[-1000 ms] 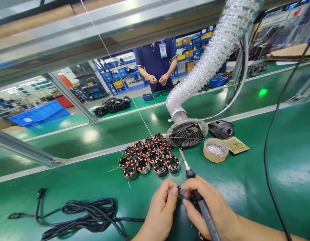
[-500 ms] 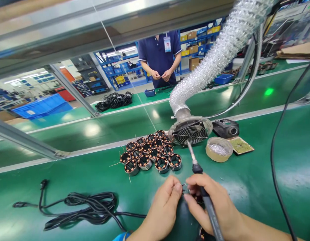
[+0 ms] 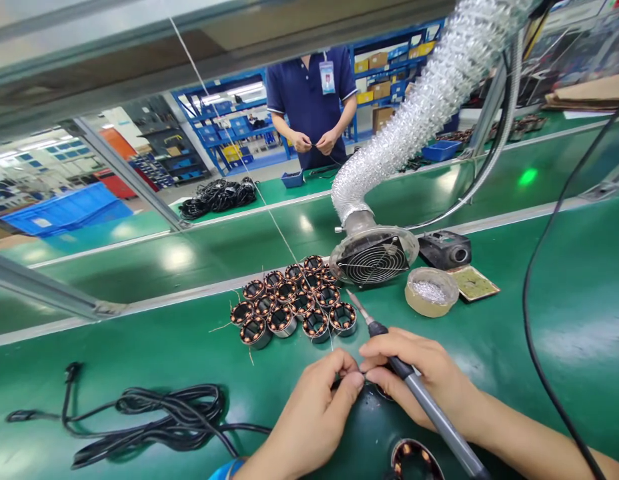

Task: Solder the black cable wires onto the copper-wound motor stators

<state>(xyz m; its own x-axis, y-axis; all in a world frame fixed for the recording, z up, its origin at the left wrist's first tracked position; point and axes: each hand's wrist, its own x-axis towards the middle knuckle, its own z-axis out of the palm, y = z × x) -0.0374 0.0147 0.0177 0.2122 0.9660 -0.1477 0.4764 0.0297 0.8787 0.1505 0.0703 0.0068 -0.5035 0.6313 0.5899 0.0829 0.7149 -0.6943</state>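
My left hand [image 3: 322, 407] is closed in a pinch, low in the middle of the view, on the dark end of a black wire mostly hidden by the fingers. Across my right hand [image 3: 429, 377] lies a soldering iron [image 3: 407, 370], gripped with its tip pointing up and left, clear of the table. The right thumb and forefinger almost meet the left fingertips; whether they pinch a wire too is hidden. A stator [image 3: 417, 460] with copper windings sits below my right hand, and part of another shows under its fingers. A coiled black power cord [image 3: 169, 420] runs toward my left wrist.
Several stators [image 3: 284, 300] stand grouped beyond my hands. A fume extractor hood [image 3: 374, 257] hangs from a silver duct [image 3: 409, 113]. At right are a round tub [image 3: 432, 293], a sponge tray [image 3: 473, 283] and an iron stand [image 3: 444, 250]. Across the bench a co-worker [image 3: 312, 107] stands.
The soldering iron's tip has swung left and down, away from the hood. My fingertips have come closer together. More of the near stator shows below my right hand.
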